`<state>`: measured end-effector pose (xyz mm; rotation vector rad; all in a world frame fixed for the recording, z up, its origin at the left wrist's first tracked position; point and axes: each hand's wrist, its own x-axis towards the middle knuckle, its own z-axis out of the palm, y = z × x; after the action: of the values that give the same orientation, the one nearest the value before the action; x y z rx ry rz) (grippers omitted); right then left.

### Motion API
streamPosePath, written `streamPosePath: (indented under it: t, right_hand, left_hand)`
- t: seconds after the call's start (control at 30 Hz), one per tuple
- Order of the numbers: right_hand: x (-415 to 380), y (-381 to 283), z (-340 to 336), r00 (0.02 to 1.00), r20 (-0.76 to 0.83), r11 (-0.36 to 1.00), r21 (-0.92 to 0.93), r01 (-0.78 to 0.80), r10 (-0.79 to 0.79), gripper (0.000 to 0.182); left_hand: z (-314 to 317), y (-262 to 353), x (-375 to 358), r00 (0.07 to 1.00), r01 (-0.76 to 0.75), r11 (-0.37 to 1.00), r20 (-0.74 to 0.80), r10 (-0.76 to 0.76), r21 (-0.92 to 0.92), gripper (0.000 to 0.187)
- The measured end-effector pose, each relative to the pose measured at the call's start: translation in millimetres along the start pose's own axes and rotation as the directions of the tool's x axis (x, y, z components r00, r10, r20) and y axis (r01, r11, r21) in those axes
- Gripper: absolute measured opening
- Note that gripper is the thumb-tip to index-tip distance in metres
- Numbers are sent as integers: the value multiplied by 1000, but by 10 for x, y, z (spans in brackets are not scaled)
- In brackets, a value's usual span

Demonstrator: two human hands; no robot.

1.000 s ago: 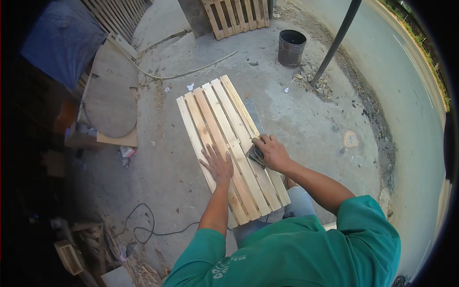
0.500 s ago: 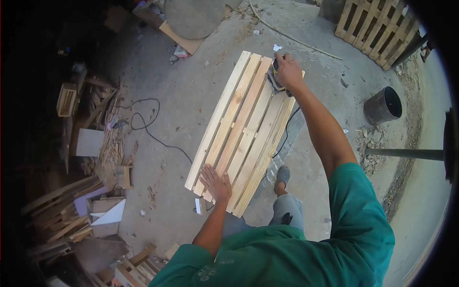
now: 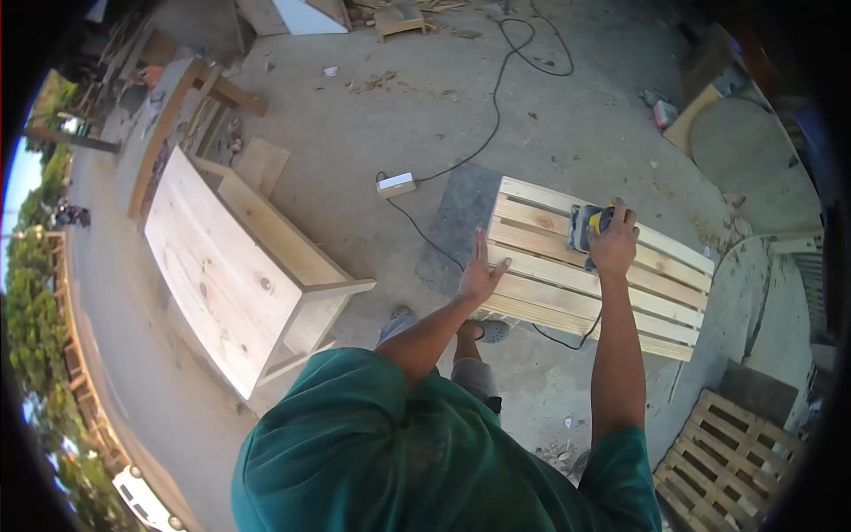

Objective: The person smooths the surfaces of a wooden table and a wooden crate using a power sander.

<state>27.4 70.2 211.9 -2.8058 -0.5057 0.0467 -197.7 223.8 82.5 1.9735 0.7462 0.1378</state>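
Observation:
A slatted wooden panel of pale boards lies low in front of me, slanting down to the right. My right hand is closed around a yellow and black power sander, which rests on the far slats near the panel's middle. The fingers of my left hand are spread flat on the panel's left end, with nothing held. A black cord shows by the near edge of the panel, beneath my right forearm.
A pale wooden furniture piece stands on the left. Beyond the panel, a white power strip lies on the concrete with a cable trailing away. A dark flat sheet lies by the panel's left end. A pallet is at lower right.
My view has swung round, bringing the wooden furniture piece in on the left. The sander has moved from the panel's end corner to the far slats. My left hand stays on the opposite end.

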Motion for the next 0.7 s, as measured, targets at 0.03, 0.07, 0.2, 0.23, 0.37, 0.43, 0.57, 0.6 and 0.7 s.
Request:
streamPosePath:
  t: [0.03, 0.07, 0.2, 0.23, 0.37, 0.43, 0.57, 0.6, 0.7]
  right_hand:
    - [-71, -241, -9, 1000, 21, 1000, -24, 9, -8, 82]
    - [-124, -349, 99, 1000, 11, 998, -52, 25, -24, 82]
    - [-410, -744, 194, 993, 11, 991, -53, 119, -119, 77]
    - [-506, -837, 178, 989, 11, 988, -48, 144, -144, 77]
    - [-888, -1140, 260, 982, 25, 981, -49, 187, -186, 76]
    - [-1114, -1305, 267, 984, 48, 984, -44, 175, -173, 76]
    - [-1665, -1605, 391, 982, 39, 982, -32, 184, -183, 79]
    - [-1766, -1619, 479, 978, 29, 978, -21, 207, -206, 80]
    - [-2291, -2069, 427, 973, 96, 978, 14, 210, -210, 82]
  left_hand:
    - [-154, 115, -34, 938, 300, 938, 229, -258, -173, 92]
    - [-13, -99, -114, 973, 210, 958, 135, -186, -197, 90]
    - [318, -525, -701, 987, 157, 951, 73, -142, -268, 81]
    - [350, -560, -876, 990, 136, 946, 68, -121, -294, 79]
    - [-280, -809, -1560, 949, 173, 929, 308, -69, -327, 70]
    - [-808, -1106, -1793, 944, 1, 998, 329, 18, -56, 67]
    - [-2484, -1701, -2294, 979, -49, 922, -167, 121, 385, 60]
    - [-2877, -1892, -2416, 965, 5, 896, -235, 112, 445, 60]
    - [-3771, -2401, -2897, 891, 237, 812, -453, 38, 534, 59]
